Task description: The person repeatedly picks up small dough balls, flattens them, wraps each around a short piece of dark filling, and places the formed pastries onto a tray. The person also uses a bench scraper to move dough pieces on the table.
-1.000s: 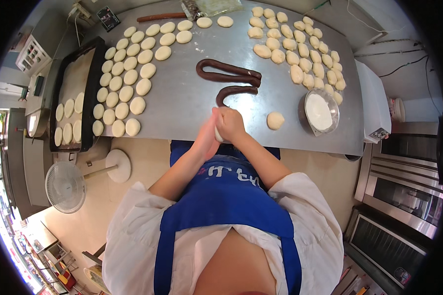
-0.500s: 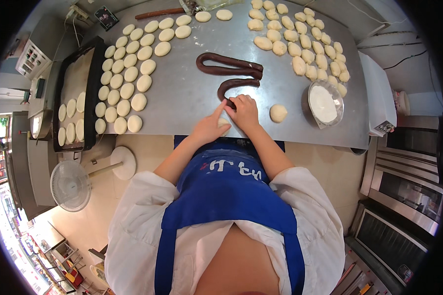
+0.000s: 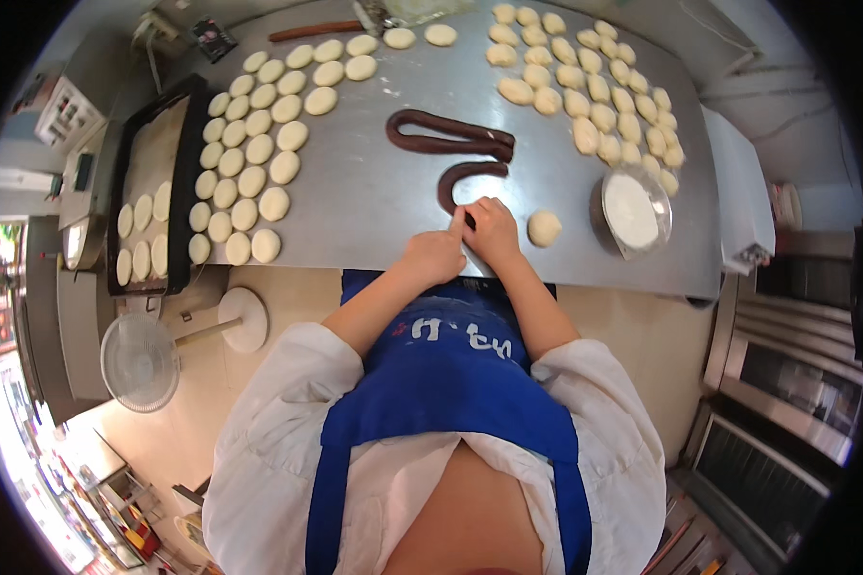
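A dark brown rope of filling paste (image 3: 451,182) curves across the steel table, its near end under my hands. My right hand (image 3: 494,235) is closed on that end, fingers pinched together. My left hand (image 3: 436,257) is beside it, index finger reaching to the paste, other fingers curled. A pale dough piece showed in the left hand a moment ago; the hand now hides it. Beyond lies a second paste rope, folded double (image 3: 441,129). To the right of my right hand sits a single dough ball (image 3: 545,228).
Flattened dough rounds (image 3: 259,149) stand in rows at left, beside a black-rimmed baking tray (image 3: 187,182) holding several more. Dough balls (image 3: 599,88) cluster at far right. A bowl of white flour (image 3: 633,211) is near the right edge. A rolling pin (image 3: 312,32) lies at the back.
Both hands have moved slightly right and nearer to me along the paste rope. My left hand has turned, with its index finger now against the right fingers. The view has shifted a little.
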Available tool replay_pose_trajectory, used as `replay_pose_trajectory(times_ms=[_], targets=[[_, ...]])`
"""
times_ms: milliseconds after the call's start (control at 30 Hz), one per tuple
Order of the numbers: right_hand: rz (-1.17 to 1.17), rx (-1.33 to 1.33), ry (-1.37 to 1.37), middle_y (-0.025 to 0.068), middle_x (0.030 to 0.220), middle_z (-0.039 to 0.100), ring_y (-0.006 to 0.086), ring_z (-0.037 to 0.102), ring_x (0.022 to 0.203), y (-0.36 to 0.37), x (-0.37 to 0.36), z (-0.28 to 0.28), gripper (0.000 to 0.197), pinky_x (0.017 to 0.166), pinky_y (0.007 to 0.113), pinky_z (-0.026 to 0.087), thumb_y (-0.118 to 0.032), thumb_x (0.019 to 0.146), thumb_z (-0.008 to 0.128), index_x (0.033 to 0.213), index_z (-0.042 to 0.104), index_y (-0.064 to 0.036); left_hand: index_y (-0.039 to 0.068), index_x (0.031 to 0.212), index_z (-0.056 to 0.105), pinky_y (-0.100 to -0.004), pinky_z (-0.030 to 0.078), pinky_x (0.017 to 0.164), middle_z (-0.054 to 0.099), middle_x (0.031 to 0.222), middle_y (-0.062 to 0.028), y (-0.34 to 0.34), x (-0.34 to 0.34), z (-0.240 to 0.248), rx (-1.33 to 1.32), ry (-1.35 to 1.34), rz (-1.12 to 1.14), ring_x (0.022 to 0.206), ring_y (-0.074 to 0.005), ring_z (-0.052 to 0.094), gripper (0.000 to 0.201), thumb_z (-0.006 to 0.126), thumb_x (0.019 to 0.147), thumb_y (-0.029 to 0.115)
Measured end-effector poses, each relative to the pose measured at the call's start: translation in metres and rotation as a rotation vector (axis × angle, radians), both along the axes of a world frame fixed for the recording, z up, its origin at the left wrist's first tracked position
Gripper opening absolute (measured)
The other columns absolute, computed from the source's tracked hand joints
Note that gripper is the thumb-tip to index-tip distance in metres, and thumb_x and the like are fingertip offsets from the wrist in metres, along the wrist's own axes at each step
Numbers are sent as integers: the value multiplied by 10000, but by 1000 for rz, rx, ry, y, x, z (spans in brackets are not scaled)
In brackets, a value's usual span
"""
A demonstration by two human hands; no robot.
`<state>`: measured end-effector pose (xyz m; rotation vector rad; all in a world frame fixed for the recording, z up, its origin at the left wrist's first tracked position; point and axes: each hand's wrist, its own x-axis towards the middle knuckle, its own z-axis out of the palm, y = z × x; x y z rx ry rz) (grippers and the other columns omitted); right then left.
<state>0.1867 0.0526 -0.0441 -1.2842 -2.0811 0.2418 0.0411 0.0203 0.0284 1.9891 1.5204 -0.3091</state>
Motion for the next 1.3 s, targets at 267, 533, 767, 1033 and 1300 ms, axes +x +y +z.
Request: replay_pose_trajectory(times_ms=[267,533,767,1033,1300], targets=[[42,-344,-79,80,752,633,241,593,665,1,11,30,173,578,369,479,-235,778,691,731,649,-74,139,1544,148,-454,512,828,682,1055,-185,5,-5,2,-76,15,-9,960,-323,669,833,571,833,243],[-291,-1167,1070,33,727,623,87,514,526,-5,46,2,352,415,195,333,-395,1002,475,871,582,-87,43,1418,403,-385,513,868,646,1159,-127,3,-31,-12,-217,-1022,435,1017,-245,643,648,663,873,280],[-310,-1292,1505,9,705,542,80,447,516,0,-1,41,214,435,188,345,-309,990,556,921,538,-108,40,1246,528,-315,488,961,605,1188,-94,-6,-39,-9,-658,-1681,1055,1109,-197,599,348,625,928,141],[141,-1093,1631,17,746,513,92,467,595,5,0,14,213,514,234,385,-311,994,502,909,518,-116,12,1275,494,-368,468,1025,600,1215,-137,-11,-44,-21,-599,-1623,1088,1167,-235,573,342,542,992,196],[45,-143,350,135,1219,598,289,562,1127,-34,-27,82,357,952,371,456,-113,833,672,1187,647,-72,57,1303,481,-379,455,1011,553,1246,-89,2,-24,-10,-775,-1812,982,1166,-209,544,344,476,1027,262]])
